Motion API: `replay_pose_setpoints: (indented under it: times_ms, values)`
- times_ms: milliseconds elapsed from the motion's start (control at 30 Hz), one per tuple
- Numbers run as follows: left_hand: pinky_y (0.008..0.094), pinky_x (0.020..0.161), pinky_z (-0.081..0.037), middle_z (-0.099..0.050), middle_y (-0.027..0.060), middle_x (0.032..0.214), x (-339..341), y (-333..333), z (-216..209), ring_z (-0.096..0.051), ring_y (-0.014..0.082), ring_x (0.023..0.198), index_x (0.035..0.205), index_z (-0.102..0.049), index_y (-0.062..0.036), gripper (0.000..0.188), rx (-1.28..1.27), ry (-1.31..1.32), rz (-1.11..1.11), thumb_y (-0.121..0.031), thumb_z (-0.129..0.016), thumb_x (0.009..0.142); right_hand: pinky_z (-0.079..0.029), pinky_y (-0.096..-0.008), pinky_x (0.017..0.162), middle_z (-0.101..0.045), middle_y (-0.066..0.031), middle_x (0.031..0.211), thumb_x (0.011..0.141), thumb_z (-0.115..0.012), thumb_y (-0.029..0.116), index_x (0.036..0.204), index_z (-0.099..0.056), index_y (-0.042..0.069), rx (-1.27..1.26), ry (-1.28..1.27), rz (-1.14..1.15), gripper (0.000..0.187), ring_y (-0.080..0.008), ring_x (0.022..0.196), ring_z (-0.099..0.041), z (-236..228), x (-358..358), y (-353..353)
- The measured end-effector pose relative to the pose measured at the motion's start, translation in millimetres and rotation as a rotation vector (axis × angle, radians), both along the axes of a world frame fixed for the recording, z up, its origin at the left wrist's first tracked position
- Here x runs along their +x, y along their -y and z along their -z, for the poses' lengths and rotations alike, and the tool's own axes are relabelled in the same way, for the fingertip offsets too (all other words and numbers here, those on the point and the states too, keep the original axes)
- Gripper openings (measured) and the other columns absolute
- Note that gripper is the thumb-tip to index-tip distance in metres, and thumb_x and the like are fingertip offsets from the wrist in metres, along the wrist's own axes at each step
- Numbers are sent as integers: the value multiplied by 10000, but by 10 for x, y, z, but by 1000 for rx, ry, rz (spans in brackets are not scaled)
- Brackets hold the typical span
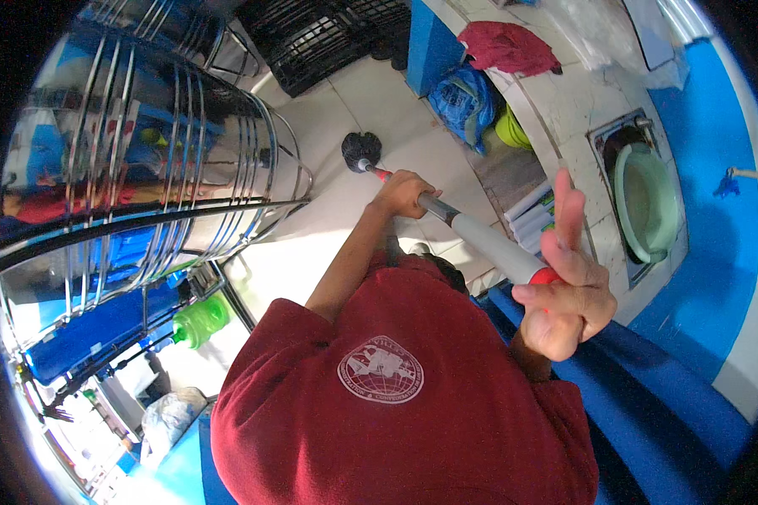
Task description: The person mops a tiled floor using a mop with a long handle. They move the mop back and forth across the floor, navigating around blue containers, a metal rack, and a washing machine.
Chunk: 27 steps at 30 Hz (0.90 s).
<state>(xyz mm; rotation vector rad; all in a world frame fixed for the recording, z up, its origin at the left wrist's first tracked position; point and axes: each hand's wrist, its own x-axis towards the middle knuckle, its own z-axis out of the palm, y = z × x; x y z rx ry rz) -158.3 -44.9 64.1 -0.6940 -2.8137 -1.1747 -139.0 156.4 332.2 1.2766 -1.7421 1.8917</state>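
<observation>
A long-handled cleaning tool (490, 244) slants across in front of me, with a grey and white pole. Its small dark round head (362, 151) is at the floor; whether it is a mop or a brush I cannot tell. My left hand (404, 194) is wrapped around the metal part of the pole, nearer the head. At the red upper end, my right hand (567, 296) holds the pole with the thumb and some fingers bent around it, while other fingers stretch upward. Part of the red grip is hidden by that hand.
Shiny metal racks (152, 151) curve along the left. A black crate (312, 42) stands at the far side. To the right, a tiled counter holds a maroon cloth (507, 46) and a pale green basin (648, 202) in a sink. A blue bag (463, 103) lies below it.
</observation>
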Motion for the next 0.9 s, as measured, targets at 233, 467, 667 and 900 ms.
replay_pose_setpoints:
  times_ms: [233, 467, 667, 900]
  values:
    - [415, 615, -439, -596, 87, 620, -48, 570, 67, -576, 316, 635, 629, -604, -116, 86, 61, 115, -77, -196, -637, 624, 7, -685, 1018, -390, -107, 1391, 965, -245, 345, 1248, -513, 59, 189, -20, -383, 483, -308, 1359, -195, 5, -80, 464]
    - [437, 647, -445, -589, 130, 653, -787, 1059, 401, -567, 349, 666, 624, -577, -83, 168, 28, 123, -290, -222, -618, 709, -337, -471, 1018, -614, -253, 1041, 793, -501, 102, 815, -689, -36, 225, 272, 104, 234, -390, 1102, -533, 310, -518, 931]
    - [466, 645, -434, -568, 165, 639, -1221, 1397, 551, -557, 380, 678, 626, -554, -42, 251, -43, 157, -268, -236, -588, 782, -321, -461, 1015, -592, -270, 1091, 792, -463, 163, 953, -663, -64, 161, 268, -24, 343, -433, 1173, -463, 631, -987, 1107]
    - [454, 650, -443, -578, 166, 659, -1045, 1379, 715, -573, 369, 704, 644, -576, -42, 221, -23, 184, -291, -231, -613, 754, -259, -480, 1054, -579, -219, 1160, 620, -372, -28, 1067, -606, -63, 293, 182, -191, 505, -383, 1196, -468, 739, -894, 904]
